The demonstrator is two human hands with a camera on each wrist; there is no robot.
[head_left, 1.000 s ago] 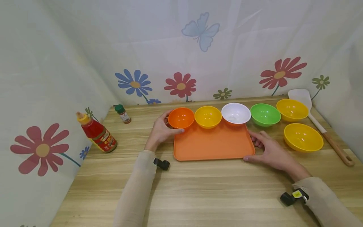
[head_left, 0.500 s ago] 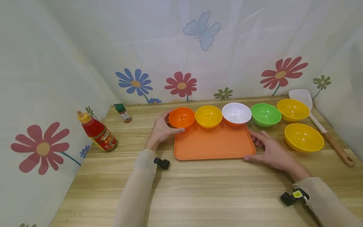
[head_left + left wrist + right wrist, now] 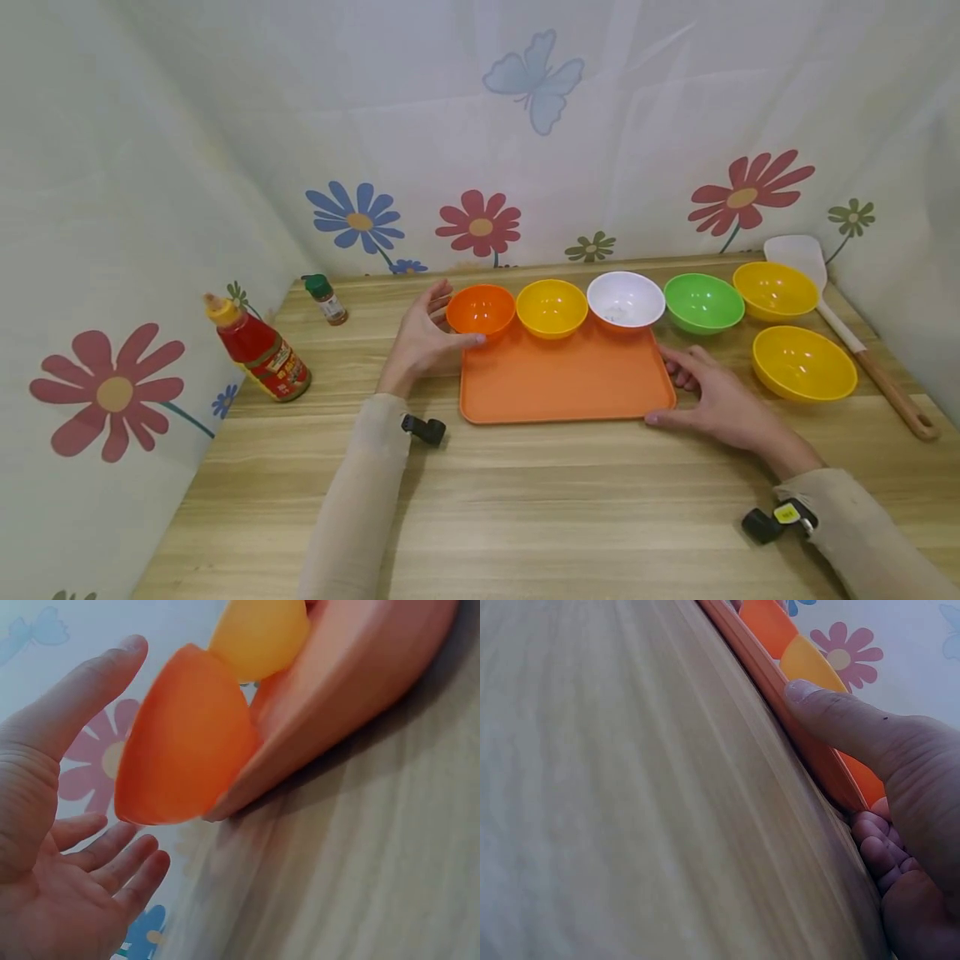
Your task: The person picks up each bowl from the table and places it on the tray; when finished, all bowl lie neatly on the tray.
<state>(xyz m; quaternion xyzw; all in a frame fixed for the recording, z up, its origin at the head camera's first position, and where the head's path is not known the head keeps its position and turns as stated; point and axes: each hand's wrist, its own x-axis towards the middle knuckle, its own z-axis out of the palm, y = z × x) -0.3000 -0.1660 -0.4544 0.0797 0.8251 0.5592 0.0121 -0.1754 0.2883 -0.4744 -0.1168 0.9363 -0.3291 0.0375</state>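
Note:
An orange tray [image 3: 566, 383] lies on the table, with an orange bowl [image 3: 481, 310], a yellow bowl [image 3: 551, 308] and a white bowl [image 3: 626, 300] lined up along its far edge. My left hand [image 3: 423, 337] is beside the orange bowl, fingers spread and apart from it, as the left wrist view shows; its thumb stands out toward the bowl's near side. At the tray's right front corner, my right hand [image 3: 712, 400] holds the tray, thumb along the front edge and curled fingers at the right side. Those fingertips are partly hidden in the right wrist view.
Right of the tray stand a green bowl [image 3: 702, 302] and two larger yellow bowls, one behind [image 3: 775, 291] and one nearer [image 3: 802, 363]. A long spatula [image 3: 858, 342] lies beyond them. A red sauce bottle [image 3: 262, 354] and a green-capped spice jar [image 3: 326, 300] stand left.
My left hand has let go of the orange bowl and drawn slightly left, its fingers opening out. The right hand, tray and bowls keep their places.

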